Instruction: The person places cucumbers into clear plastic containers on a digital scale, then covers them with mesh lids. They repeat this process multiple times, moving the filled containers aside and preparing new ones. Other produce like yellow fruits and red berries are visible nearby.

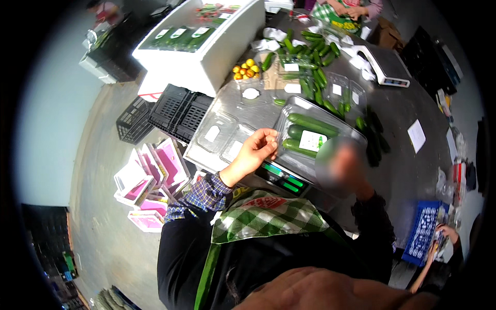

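A clear plastic clamshell box (321, 111) holds several cucumbers (312, 124) lying side by side. A white label (312, 141) sits over the cucumbers. The box is above a scale with a lit green display (287, 179). My left hand (253, 155) is closed at the box's left edge, thumb and fingertips pinched on the plastic. Over the box's right front corner is my right hand (347, 166); a blurred patch covers it, so its fingers cannot be made out.
Loose cucumbers (315, 57) spread across the metal table's far side. Nearby are a punnet of yellow-red fruit (246, 71), open clear boxes (219, 135) and a second scale (385, 64). A white foam box (217, 49) with packed cucumbers stands at back left; black crates (178, 111) sit below. Co-workers stand across and at right.
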A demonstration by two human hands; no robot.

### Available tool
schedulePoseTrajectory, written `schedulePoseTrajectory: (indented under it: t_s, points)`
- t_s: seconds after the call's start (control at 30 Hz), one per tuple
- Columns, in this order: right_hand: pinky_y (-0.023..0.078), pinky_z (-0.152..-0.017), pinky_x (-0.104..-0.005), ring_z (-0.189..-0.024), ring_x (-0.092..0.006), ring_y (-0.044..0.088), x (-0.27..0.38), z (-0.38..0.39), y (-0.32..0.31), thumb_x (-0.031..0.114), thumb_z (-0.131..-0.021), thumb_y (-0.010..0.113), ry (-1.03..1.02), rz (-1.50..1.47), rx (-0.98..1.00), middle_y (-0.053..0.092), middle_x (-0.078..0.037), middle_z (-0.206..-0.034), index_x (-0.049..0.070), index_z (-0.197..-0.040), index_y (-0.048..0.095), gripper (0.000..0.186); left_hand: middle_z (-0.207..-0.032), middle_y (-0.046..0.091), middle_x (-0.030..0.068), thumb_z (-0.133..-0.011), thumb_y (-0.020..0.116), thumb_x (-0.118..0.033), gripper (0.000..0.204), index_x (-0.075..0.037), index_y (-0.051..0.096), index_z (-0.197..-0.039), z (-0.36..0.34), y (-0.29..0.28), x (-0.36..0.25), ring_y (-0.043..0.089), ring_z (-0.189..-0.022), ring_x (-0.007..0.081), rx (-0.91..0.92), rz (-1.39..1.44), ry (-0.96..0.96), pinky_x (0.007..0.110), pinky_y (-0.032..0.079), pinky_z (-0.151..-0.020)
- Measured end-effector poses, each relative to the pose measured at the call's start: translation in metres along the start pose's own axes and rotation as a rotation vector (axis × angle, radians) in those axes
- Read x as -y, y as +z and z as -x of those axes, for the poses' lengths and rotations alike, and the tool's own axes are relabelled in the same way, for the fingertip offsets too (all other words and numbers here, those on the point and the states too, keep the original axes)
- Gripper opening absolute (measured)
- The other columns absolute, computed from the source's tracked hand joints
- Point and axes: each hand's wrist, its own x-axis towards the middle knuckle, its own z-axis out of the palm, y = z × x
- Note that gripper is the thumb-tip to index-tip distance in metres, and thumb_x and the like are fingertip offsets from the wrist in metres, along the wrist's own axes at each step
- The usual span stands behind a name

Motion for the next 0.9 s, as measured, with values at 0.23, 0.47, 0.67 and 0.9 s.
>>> schedulePoseTrajectory:
  t_s: [0.23, 0.47, 0.67, 0.9]
  points:
    - [0.041, -0.052, -0.0230, -0.059, -0.0088, 0.049, 0.048, -0.035, 0.086, -0.003, -0.086, 0.051, -0.370, 0.336, -0.071, 0.055, -0.004, -0.077, 0.002, -0.096, 0.045, 0.013, -0.127, 0.047, 0.0096, -0.092, 0.060, -0.029, 0.062, -0.015, 0.023, -0.140, 0.006, 0.002, -0.038, 0.051, -0.112, 0.0217, -0.229, 0.403, 0.108, 0.044, 0.046, -0.095]
    - [0.042, -0.053, -0.0225, -0.062, -0.0088, 0.052, 0.045, -0.084, 0.195, -0.006, -0.087, 0.053, -0.237, -0.271, -0.113, 0.059, -0.006, -0.086, 0.002, -0.104, 0.043, 0.021, -0.127, 0.050, 0.0087, -0.089, 0.064, -0.026, 0.059, -0.005, 0.034, -0.136, 0.003, -0.041, -0.058, 0.053, -0.112, 0.0211, -0.139, 0.507, 0.027, 0.036, 0.046, -0.092]
    - [0.039, -0.063, -0.0224, -0.072, -0.0050, 0.046, 0.039, -0.103, 0.194, -0.003, -0.078, 0.067, -0.221, 0.056, -0.256, 0.048, 0.002, -0.079, 0.006, -0.109, 0.050, 0.036, -0.120, 0.054, 0.0097, -0.091, 0.061, -0.029, 0.055, 0.000, 0.038, -0.130, -0.056, -0.144, -0.160, 0.049, -0.113, 0.0193, -0.305, -0.062, 0.166, 0.035, 0.045, -0.093]
    - [0.046, -0.070, -0.0237, -0.078, -0.0076, 0.054, 0.042, -0.057, 0.174, -0.002, -0.076, 0.067, 0.005, 0.169, -0.741, 0.060, 0.000, -0.085, 0.005, -0.097, 0.064, 0.023, -0.102, 0.064, 0.0180, -0.084, 0.071, -0.022, 0.063, 0.002, 0.030, -0.125, -0.243, -0.329, -0.288, 0.063, -0.085, 0.0186, -0.486, -0.741, 0.679, 0.030, 0.052, -0.070]
